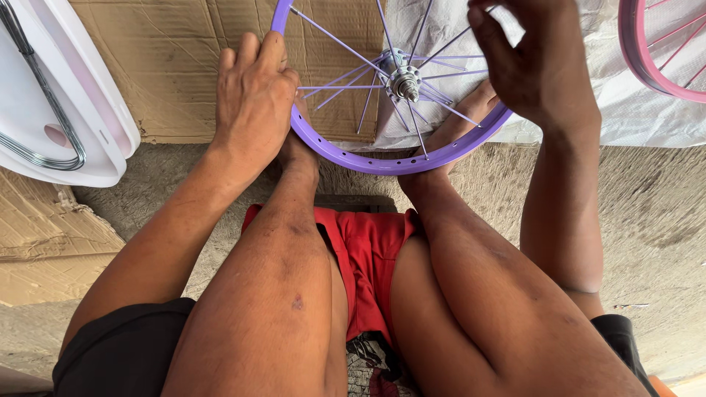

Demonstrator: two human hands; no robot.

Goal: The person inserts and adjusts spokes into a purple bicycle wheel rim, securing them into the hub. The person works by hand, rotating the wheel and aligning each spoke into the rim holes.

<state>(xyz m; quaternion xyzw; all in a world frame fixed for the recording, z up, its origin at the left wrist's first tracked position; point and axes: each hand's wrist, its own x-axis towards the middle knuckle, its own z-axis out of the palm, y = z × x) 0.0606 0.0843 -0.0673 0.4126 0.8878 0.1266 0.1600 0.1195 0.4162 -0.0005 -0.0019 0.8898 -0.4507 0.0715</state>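
Left hand grips the purple wheel rim at its left side — fingers curled over it. Right hand half-closed above the spokes; grip unclear.

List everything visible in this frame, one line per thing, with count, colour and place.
Spoked wheel rim: one, purple, top centre, over the feet.
Hub: one, silver, middle of the wheel.
Second rim: one, pink, top right corner.
White tray with wire: one, top left.
Cardboard: brown sheets, top and left.
White sheet: one, top right.
Concrete floor: grey.
Shorts: red.
Left hand: on the rim's left side.
Right hand: at the spokes, right side.
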